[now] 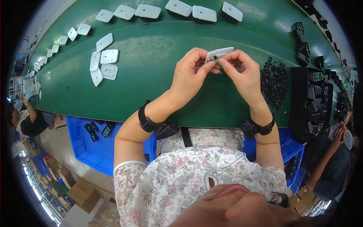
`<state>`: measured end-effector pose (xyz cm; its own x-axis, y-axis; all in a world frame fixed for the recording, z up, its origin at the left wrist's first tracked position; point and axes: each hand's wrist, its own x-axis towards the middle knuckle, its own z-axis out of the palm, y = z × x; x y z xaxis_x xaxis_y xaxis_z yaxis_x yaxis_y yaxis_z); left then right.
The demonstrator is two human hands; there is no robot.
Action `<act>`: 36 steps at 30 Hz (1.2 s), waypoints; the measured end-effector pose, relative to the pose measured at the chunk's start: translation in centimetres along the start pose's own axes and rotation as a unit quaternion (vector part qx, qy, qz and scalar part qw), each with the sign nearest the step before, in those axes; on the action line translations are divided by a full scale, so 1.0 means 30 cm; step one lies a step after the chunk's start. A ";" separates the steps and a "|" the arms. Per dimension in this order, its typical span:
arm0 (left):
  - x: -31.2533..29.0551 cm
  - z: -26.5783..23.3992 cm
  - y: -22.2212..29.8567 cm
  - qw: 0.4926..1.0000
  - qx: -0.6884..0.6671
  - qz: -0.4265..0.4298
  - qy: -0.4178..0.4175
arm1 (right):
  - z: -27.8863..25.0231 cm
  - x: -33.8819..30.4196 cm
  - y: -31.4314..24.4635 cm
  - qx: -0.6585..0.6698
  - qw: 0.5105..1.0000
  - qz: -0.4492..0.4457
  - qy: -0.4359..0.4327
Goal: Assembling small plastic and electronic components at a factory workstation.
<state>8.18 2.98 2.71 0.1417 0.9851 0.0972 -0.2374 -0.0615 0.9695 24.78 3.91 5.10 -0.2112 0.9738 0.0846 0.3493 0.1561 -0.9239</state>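
Above the green table, both hands are raised together around one white plastic cover, tilted with its recessed inner side toward me. My left hand pinches the cover's left end between thumb and fingers. My right hand is closed at its right side, thumb and fingertips pressed against it. A small black part sits at the cover's inner face between the thumbs; whether the right fingertips grip it as well is hidden. Right of my right hand lies a spread pile of small black parts.
Several loose white covers lie at left. A curved row of pieces with white covers runs along the back. A black box of dark housings stands right. Blue bins sit below the table edge. Other people work at far left and right.
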 end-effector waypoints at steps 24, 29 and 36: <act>0.004 -0.011 0.049 0.994 -0.028 -0.071 -0.084 | -0.040 0.041 0.026 0.104 0.993 0.044 -0.021; 0.040 -0.071 0.028 0.993 -0.038 -0.111 0.013 | -0.112 0.122 0.032 0.095 0.992 0.076 -0.043; 0.101 -0.189 0.023 0.946 0.298 -0.086 0.091 | -0.660 0.507 0.299 -0.654 0.730 0.170 0.100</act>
<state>2.98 6.83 2.41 -0.0528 0.9967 -0.0618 0.3662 0.0768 0.9273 42.76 23.40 5.49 0.1822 0.9775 0.1063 0.9515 -0.2025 0.2314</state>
